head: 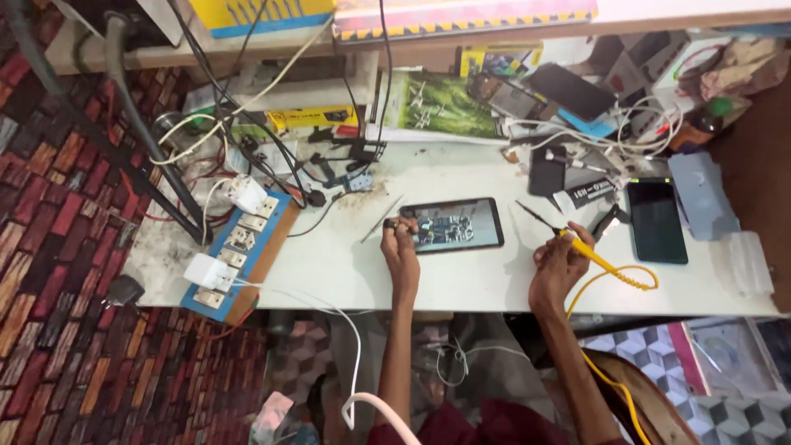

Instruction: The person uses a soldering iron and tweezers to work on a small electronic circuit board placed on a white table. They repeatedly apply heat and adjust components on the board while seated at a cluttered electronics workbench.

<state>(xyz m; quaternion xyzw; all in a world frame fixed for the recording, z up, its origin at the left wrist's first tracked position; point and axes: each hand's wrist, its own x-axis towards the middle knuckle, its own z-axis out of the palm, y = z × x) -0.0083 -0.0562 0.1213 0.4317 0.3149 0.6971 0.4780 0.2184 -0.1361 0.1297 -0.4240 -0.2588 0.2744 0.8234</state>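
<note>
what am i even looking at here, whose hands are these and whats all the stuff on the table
There is no machine here: these are a person's two bare hands, seen from a camera worn on the person's head, looking down. That is the only view.

The surface is a white workbench, quite cluttered. In the middle lies an opened phone with its insides showing. The left hand rests at the phone's left end, its grip closed on a small tool I cannot make out. The right hand holds a yellow-handled soldering iron, tip pointing up and left, apart from the phone; its yellow cord loops off the bench edge.

Further right lies a dark phone, screen up. At the left sits a blue power strip with white plugs. Tangled cables and more phones crowd the back.
</note>
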